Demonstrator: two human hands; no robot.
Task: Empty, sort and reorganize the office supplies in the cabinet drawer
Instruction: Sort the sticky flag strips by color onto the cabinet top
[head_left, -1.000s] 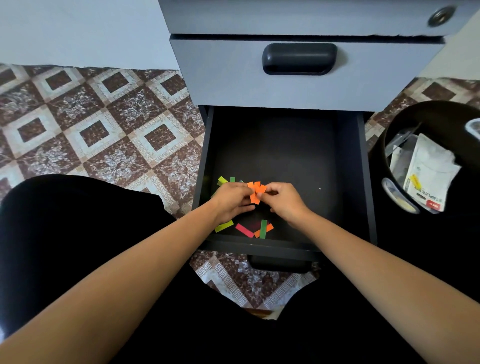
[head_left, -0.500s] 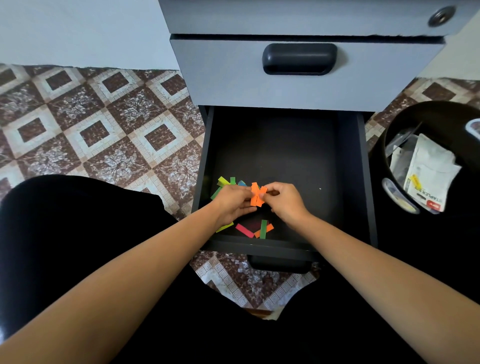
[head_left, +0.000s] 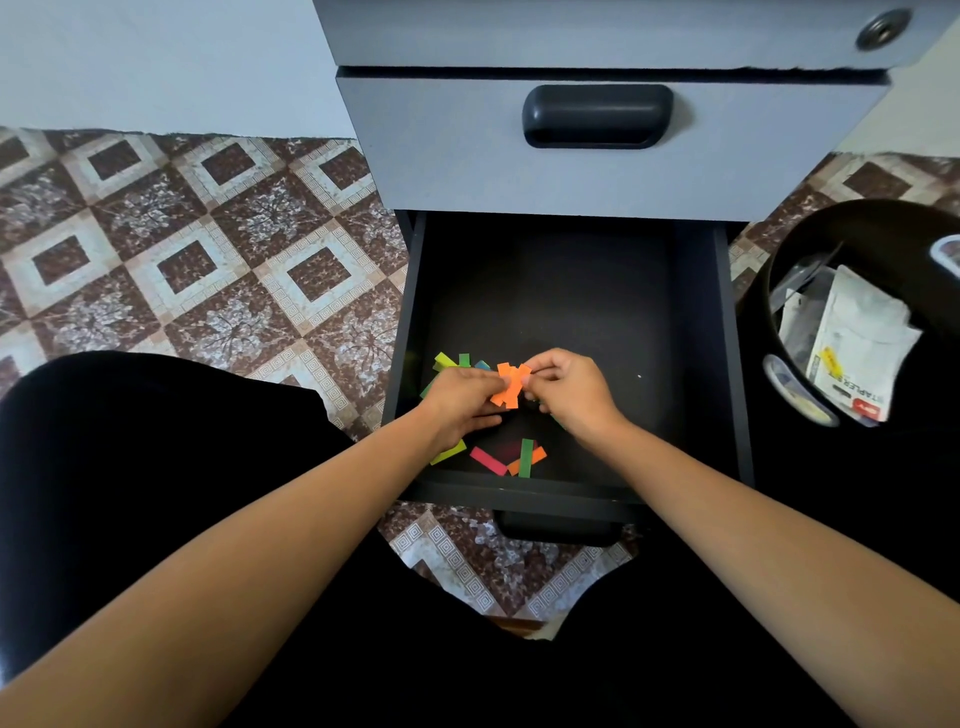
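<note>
Bottom drawer (head_left: 571, 301) of the grey cabinet is pulled open, black inside. Both hands are over its front-left part. Left hand (head_left: 460, 402) and right hand (head_left: 569, 395) meet fingertip to fingertip, each pinching the same small bunch of orange strips (head_left: 508, 387). The bunch is held just above the drawer floor, slightly fanned, long axis roughly front-to-back with a small slant, far ends pointing toward the drawer back. Loose strips lie flat on the drawer floor near the front wall: 1 yellow-green strip (head_left: 449, 453) on a diagonal and partly under the left wrist, 1 pink strip (head_left: 488, 461) on the opposite diagonal, and 1 green strip (head_left: 526, 457) running nearly front-to-back across a loose orange strip (head_left: 539, 455). Behind the left hand, ends of a yellow strip (head_left: 444, 359), another green one (head_left: 464, 359) and a blue one (head_left: 482, 365) poke out. The upper drawer handle (head_left: 597, 117) sits on a closed front. Black bin (head_left: 852, 218) stands right of the cabinet on the floor, holding a white packet (head_left: 857, 343) and other items too unclear to tell.
</note>
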